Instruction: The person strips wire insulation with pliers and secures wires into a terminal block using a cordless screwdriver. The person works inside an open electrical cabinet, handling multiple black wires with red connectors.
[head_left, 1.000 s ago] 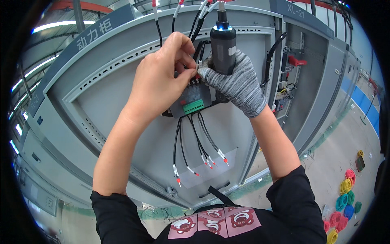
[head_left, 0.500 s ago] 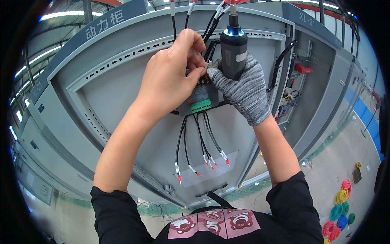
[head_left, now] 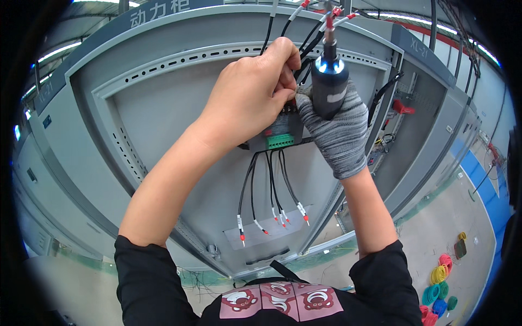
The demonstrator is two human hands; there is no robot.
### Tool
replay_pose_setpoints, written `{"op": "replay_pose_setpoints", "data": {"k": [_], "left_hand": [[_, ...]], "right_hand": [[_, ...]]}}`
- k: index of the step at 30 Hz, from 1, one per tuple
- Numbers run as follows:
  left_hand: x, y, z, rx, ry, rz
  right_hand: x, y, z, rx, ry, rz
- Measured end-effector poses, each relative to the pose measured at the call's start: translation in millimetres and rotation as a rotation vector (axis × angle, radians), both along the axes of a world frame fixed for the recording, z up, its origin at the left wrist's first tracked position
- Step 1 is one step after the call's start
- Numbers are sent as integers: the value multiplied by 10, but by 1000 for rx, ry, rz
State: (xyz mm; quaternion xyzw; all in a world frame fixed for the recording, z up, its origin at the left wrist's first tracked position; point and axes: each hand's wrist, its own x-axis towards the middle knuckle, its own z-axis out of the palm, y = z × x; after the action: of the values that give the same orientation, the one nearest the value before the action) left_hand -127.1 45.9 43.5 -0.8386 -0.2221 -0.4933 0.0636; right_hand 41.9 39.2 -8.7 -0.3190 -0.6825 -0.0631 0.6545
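Note:
My bare left hand (head_left: 247, 92) pinches a black wire's end between thumb and fingertips, at the upper edge of a dark grey module (head_left: 293, 124). A bit of red shows at the fingertips; the rest of the grip is hidden. In my right hand (head_left: 343, 133), gloved in grey knit, is a black cordless screwdriver (head_left: 329, 89) with a lit ring and its bit pointing up. The gloved fingertips meet the module's top beside my left thumb. A green terminal block (head_left: 280, 142) fronts the module, and black wires (head_left: 271, 182) with red ferrules hang below it.
The module sits on a grey cabinet panel (head_left: 179, 108) framed by a slotted rail (head_left: 163, 69). More ferruled wires (head_left: 293, 12) stick up past the top edge. An open cabinet section (head_left: 399, 127) with a red handle stands at right. Coloured wire coils (head_left: 438, 275) lie on the floor.
The view has shifted slightly, so both hands and the module sit further right. The screwdriver leans a little more toward me. Both hands keep their grips at the module's top.

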Motion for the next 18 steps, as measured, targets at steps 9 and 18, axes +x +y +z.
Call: {"op": "replay_pose_setpoints", "data": {"k": [9,18], "left_hand": [[-30,35,-3,15,45,13],[-15,-1,6,-54,49,9]], "right_hand": [[126,14,103,-214,-44,115],[189,58,211,-179,-89,120]]}}
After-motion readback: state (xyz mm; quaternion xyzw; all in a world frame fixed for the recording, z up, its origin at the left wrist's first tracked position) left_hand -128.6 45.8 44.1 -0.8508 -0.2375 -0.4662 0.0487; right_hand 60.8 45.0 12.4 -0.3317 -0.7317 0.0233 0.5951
